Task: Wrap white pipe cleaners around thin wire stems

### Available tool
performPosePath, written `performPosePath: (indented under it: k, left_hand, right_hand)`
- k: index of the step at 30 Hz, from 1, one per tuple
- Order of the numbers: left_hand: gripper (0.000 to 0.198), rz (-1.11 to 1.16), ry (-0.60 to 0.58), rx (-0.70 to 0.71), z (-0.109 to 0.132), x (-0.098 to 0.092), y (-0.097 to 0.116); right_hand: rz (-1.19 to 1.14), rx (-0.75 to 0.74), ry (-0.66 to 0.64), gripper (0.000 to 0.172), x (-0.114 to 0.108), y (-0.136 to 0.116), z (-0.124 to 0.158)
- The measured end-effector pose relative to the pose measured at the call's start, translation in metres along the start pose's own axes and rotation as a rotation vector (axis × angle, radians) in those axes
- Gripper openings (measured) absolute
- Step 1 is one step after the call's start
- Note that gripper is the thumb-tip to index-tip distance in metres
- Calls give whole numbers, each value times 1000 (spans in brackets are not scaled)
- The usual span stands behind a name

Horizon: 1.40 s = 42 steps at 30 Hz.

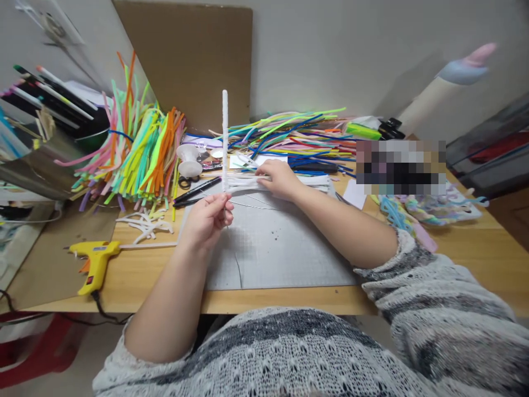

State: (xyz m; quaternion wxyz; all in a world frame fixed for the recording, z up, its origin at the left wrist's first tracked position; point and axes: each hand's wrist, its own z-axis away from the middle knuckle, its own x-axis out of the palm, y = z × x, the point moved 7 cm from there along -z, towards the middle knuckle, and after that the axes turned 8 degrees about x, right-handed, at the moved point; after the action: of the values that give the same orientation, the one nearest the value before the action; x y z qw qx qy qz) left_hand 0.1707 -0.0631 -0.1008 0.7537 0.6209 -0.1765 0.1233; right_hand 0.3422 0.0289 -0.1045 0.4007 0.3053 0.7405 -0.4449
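Note:
My left hand [209, 220] pinches the lower end of a white fuzzy rod [225, 132], which looks like wire wrapped in pipe cleaner and stands upright above the fingers. A thin wire end [238, 270] shows below that hand over the mat. To the right, my right hand [280, 179] reaches across a bundle of white pipe cleaners [314, 182], its bent fingers closed on some of them. The bundle lies along the far edge of a grey cutting mat [285, 248]. Thin silvery wire [252, 199] curves over the mat between both hands.
A yellow glue gun [97, 259] lies at the left, near white pipe cleaner scraps [144, 223]. Black pens [198, 193] and a wire spool [190, 160] sit beyond. Coloured pipe cleaners [142, 149] stand bunched at left; more [289, 135] lie along the back.

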Motion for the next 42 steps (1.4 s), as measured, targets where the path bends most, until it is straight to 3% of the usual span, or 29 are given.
performPosePath:
  k: [3, 6, 9, 12, 16, 19, 23, 30, 37, 42]
  left_hand:
    - [22, -1, 2, -4, 0, 1, 0]
    - [23, -13, 4, -15, 2, 2, -3]
    - [23, -39, -17, -34, 4, 6, -7]
    - [22, -53, -34, -49, 5, 8, -11]
    - [15, -7, -72, -105, 9, 14, -15]
    - [6, 52, -99, -219, 13, 19, -23]
    - [4, 85, -108, -348, 17, 24, -35]
    - [4, 29, -180, -348, 22, 35, -58]
    - [6, -20, -228, -371, 26, 41, -70]
    - [6, -6, -217, -410, 28, 43, -72]
  right_hand:
    - [2, -16, -25, 11, 3, -7, -3]
    - [-196, -6, 44, 9, -5, -8, -9]
    - [-458, -20, 187, 10, -27, -11, -11]
    - [-565, -72, 289, 19, -58, -25, -4]
    - [-414, -122, 384, 27, -102, -53, 20]
    - [-213, -234, 352, 27, -116, -73, 44]
    - [87, -352, 265, 24, -103, -82, 77]
    - [255, -292, 316, 20, -89, -72, 110]
    - [195, -319, 143, 22, -65, -76, 122]
    - [126, -290, 238, 19, -71, -69, 126]
